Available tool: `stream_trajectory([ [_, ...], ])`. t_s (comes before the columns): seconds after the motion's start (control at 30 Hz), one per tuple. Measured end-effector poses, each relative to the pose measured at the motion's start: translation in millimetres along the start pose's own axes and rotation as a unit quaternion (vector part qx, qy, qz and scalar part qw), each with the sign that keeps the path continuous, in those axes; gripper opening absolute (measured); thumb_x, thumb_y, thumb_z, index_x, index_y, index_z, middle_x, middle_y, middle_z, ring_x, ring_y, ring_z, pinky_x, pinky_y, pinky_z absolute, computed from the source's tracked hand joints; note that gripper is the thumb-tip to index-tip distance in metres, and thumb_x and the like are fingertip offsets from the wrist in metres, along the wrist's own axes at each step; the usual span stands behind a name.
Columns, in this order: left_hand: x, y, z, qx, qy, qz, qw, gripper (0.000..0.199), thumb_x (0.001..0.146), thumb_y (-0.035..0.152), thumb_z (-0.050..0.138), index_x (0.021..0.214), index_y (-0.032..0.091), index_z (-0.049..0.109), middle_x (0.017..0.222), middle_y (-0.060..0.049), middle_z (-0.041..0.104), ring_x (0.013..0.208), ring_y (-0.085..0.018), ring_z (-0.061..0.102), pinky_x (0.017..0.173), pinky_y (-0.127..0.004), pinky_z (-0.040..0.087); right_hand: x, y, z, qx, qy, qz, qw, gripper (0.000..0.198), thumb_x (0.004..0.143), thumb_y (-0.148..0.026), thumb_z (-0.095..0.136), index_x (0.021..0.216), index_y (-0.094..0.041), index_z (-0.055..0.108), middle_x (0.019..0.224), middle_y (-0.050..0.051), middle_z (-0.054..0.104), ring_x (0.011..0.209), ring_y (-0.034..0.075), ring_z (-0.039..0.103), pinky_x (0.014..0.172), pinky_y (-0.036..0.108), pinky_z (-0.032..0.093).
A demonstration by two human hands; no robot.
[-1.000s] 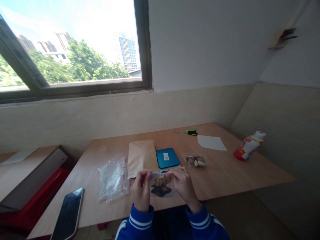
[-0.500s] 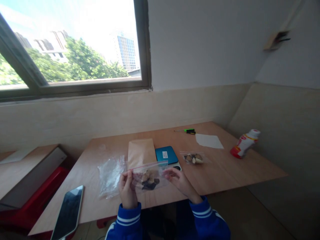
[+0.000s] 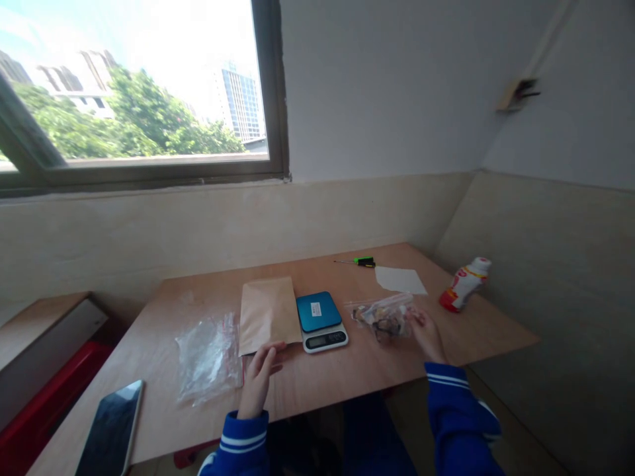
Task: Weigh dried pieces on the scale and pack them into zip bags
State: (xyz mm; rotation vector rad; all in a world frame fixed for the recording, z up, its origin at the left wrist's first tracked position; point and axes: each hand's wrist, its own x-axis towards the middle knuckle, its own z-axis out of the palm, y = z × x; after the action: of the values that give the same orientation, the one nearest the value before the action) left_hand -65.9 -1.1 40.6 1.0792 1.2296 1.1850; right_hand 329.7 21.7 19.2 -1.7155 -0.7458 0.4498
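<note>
My right hand [image 3: 427,336] pinches the right edge of a clear zip bag [image 3: 389,325] with dark and tan pieces inside. This bag hangs low over the right part of the table and overlaps a second filled zip bag [image 3: 358,312]. My left hand [image 3: 258,377] is at the lower edge of a brown paper bag [image 3: 268,311], its fingers apart and nothing held; whether it touches the paper I cannot tell. Between the hands sits a kitchen scale [image 3: 320,314] with a blue top and a small display.
Flat clear plastic bags [image 3: 206,360] lie left of the paper bag, and a phone [image 3: 112,430] rests at the front left edge. Toward the back are a screwdriver [image 3: 364,262] and white paper [image 3: 401,280]. A red and white bottle [image 3: 464,285] stands tilted-looking at right.
My left hand has let go of the zip bag and is now by the paper bag. My right hand has carried the zip bag rightward to the other filled one. The view has turned slightly right.
</note>
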Motion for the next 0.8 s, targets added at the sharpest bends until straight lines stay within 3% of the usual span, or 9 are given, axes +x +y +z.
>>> stream_trajectory([
  [0.1, 2, -5, -8, 0.032, 0.008, 0.013, 0.999, 0.049, 0.070, 0.061, 0.060, 0.091, 0.017, 0.068, 0.103, -0.012, 0.069, 0.087, -0.025, 0.068, 0.076, -0.038, 0.055, -14, 21, 13, -0.082, 0.110, -0.031, 0.990, 0.083, 0.065, -0.059, 0.058, 0.122, 0.000, 0.046, 0.133, 0.035, 0.041, 0.129, 0.046, 0.034, 0.100, 0.061, 0.030],
  [0.17, 5, -12, -14, 0.068, 0.018, 0.040, 0.997, 0.046, 0.073, 0.058, 0.057, 0.092, 0.017, 0.067, 0.102, -0.012, 0.068, 0.090, -0.026, 0.066, 0.078, -0.040, 0.055, -37, 37, 32, -0.170, 0.152, -0.103, 0.968, 0.080, 0.075, -0.054, 0.048, 0.132, 0.002, 0.037, 0.142, 0.034, 0.029, 0.135, 0.044, 0.024, 0.104, 0.062, 0.023],
  [0.3, 18, -31, -32, 0.187, 0.067, 0.147, 0.969, 0.036, 0.078, 0.045, 0.053, 0.099, 0.017, 0.064, 0.105, -0.013, 0.066, 0.101, -0.028, 0.062, 0.088, -0.047, 0.050, -71, 58, 74, -0.276, 0.086, -0.163, 0.944, 0.069, 0.086, -0.046, 0.037, 0.138, -0.002, 0.034, 0.145, 0.031, 0.025, 0.136, 0.042, 0.024, 0.103, 0.058, 0.027],
  [0.4, 34, -46, -45, 0.308, 0.100, 0.235, 0.916, 0.035, 0.078, 0.031, 0.052, 0.110, 0.017, 0.062, 0.117, -0.014, 0.061, 0.115, -0.030, 0.055, 0.100, -0.052, 0.041, -72, 49, 100, -0.325, 0.043, -0.124, 0.936, 0.067, 0.089, -0.042, 0.035, 0.142, -0.003, 0.030, 0.148, 0.031, 0.020, 0.137, 0.043, 0.022, 0.104, 0.058, 0.026],
  [0.5, 52, -55, -50, 0.403, 0.069, 0.250, 0.878, 0.047, 0.073, 0.016, 0.055, 0.120, 0.021, 0.057, 0.134, -0.014, 0.050, 0.127, -0.030, 0.047, 0.104, -0.050, 0.038, -60, 25, 117, -0.351, -0.011, -0.068, 0.934, 0.066, 0.089, -0.039, 0.035, 0.146, -0.007, 0.025, 0.151, 0.028, 0.019, 0.138, 0.041, 0.021, 0.104, 0.060, 0.025],
  [0.57, 62, -57, -49, 0.454, 0.036, 0.226, 0.861, 0.058, 0.068, 0.007, 0.057, 0.124, 0.024, 0.055, 0.142, -0.011, 0.045, 0.134, -0.030, 0.039, 0.106, -0.049, 0.037, -54, 9, 124, -0.344, -0.034, -0.049, 0.937, 0.066, 0.088, -0.039, 0.037, 0.147, -0.010, 0.024, 0.152, 0.026, 0.018, 0.139, 0.042, 0.019, 0.102, 0.065, 0.023],
  [0.63, 71, -55, -47, 0.487, 0.010, 0.202, 0.849, 0.065, 0.065, 0.001, 0.056, 0.126, 0.025, 0.055, 0.144, -0.010, 0.045, 0.136, -0.030, 0.037, 0.107, -0.048, 0.036, -57, -4, 127, -0.304, -0.037, -0.076, 0.949, 0.067, 0.087, -0.041, 0.042, 0.144, -0.008, 0.030, 0.151, 0.028, 0.019, 0.139, 0.044, 0.016, 0.102, 0.068, 0.020],
  [0.73, 78, -45, -47, 0.498, -0.015, 0.188, 0.846, 0.067, 0.065, -0.003, 0.050, 0.125, 0.025, 0.057, 0.139, -0.007, 0.052, 0.130, -0.026, 0.046, 0.106, -0.041, 0.039, -83, -23, 126, -0.159, -0.077, -0.200, 0.964, 0.056, 0.087, -0.039, 0.045, 0.132, -0.006, 0.045, 0.143, 0.029, 0.035, 0.137, 0.040, 0.026, 0.105, 0.063, 0.025],
  [0.8, 79, -35, -47, 0.482, -0.014, 0.186, 0.856, 0.064, 0.067, -0.001, 0.048, 0.122, 0.028, 0.060, 0.132, -0.003, 0.059, 0.121, -0.023, 0.055, 0.100, -0.037, 0.045, -115, -40, 126, -0.038, -0.185, -0.269, 0.944, 0.041, 0.091, -0.036, 0.041, 0.123, -0.013, 0.054, 0.131, 0.021, 0.051, 0.129, 0.030, 0.043, 0.104, 0.053, 0.036],
])
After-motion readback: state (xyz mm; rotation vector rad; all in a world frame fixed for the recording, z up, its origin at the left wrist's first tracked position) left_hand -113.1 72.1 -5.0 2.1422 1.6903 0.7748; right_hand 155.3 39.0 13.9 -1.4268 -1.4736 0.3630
